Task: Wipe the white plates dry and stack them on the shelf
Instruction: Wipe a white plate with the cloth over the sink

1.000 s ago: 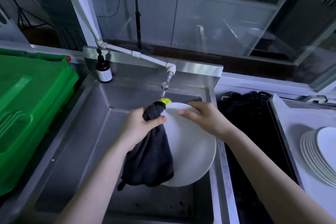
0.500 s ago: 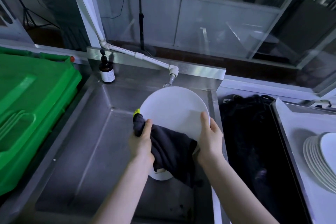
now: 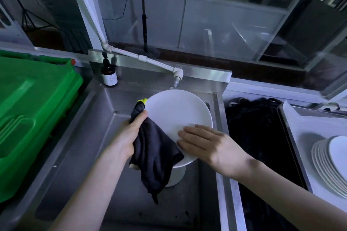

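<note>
White and tilted, the plate was held over the steel sink. The dark cloth was gripped against its left edge by the left hand. The right hand was laid flat on its face, fingers straight. Unclasped there, it could be let slip.

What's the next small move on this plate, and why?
Probably drag the cloth across the bare face of the plate. The left hand grips it bunched at the left rim, and the right hand lies flat on the near edge.
</note>
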